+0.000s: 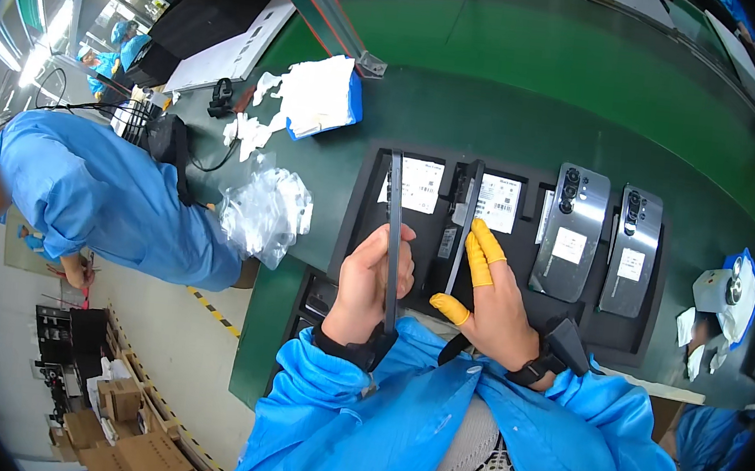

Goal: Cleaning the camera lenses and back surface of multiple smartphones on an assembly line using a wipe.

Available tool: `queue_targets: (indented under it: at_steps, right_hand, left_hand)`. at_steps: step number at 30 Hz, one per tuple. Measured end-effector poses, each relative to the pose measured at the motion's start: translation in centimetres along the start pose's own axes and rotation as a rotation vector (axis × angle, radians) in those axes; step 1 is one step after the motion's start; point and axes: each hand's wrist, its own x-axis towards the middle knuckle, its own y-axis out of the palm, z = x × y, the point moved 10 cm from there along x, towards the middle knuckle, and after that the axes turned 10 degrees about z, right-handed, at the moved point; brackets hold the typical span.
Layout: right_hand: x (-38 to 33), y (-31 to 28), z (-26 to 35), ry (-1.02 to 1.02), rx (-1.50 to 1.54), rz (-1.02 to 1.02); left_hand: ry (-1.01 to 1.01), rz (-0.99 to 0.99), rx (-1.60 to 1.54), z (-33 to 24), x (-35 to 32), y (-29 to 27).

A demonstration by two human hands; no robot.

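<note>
My left hand point(363, 285) is closed round a dark phone point(394, 228), held upright and seen edge-on above the black tray point(647, 337). Yellow finger cots cover the thumb and two fingers of my right hand point(505, 318), which grips a second phone point(463, 231), also edge-on. Behind these two phones, white labels point(420, 185) show in the tray's left compartments. Two silver-grey phones point(573, 215) point(637, 235) lie back side up in the right compartments, each with a white sticker and a camera block at its far end.
Clear plastic bags point(265, 210) are heaped left of the tray. Beyond them sits a blue-edged stack of white wipes point(318, 96) with crumpled pieces. A blue-and-white packet point(739, 301) lies at the right. A person in blue point(115, 190) bends at the left; cardboard boxes point(138, 459) stand below.
</note>
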Motion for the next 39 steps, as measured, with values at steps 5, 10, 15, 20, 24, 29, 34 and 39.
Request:
queue_targets:
  at_steps: [5, 10, 15, 20, 24, 29, 34, 39]
  right_hand:
    - [0.0, 0.3, -0.7, 0.048, 0.173, 0.02]
    - [0.8, -0.3, -2.6, 0.31, 0.529, 0.03]
    - [-0.2, 1.2, -7.0, 0.371, 0.935, -0.118]
    - [-0.2, -2.0, -4.6, 0.492, 1.586, -0.143]
    - [0.0, -2.8, -5.5, 0.419, 1.691, -0.179]
    - [0.4, -2.7, -5.7, 0.425, 1.745, -0.182]
    - [0.5, -2.7, -5.6, 0.391, 1.761, -0.165]
    - [0.6, -3.1, -5.2, 0.369, 1.783, -0.17]
  left_hand:
    - [-0.016, 0.073, -0.064, 0.4, 0.4, 0.3]
    - [-0.014, 0.086, -0.19, 0.8, 0.4, 0.3]
    - [-0.031, 0.185, -0.672, 0.5, -0.1, 1.6]
    - [0.055, 0.006, -0.7, -0.1, 0.1, 0.7]
    - [0.082, -0.008, -0.703, -0.4, 0.7, 1.0]
    - [0.07, 0.064, -0.659, -0.7, 0.9, 0.7]
    - [0.028, 0.103, -0.706, -0.4, 0.7, 1.0]
    - [0.042, 0.034, -0.659, -0.3, 0.7, 0.3]
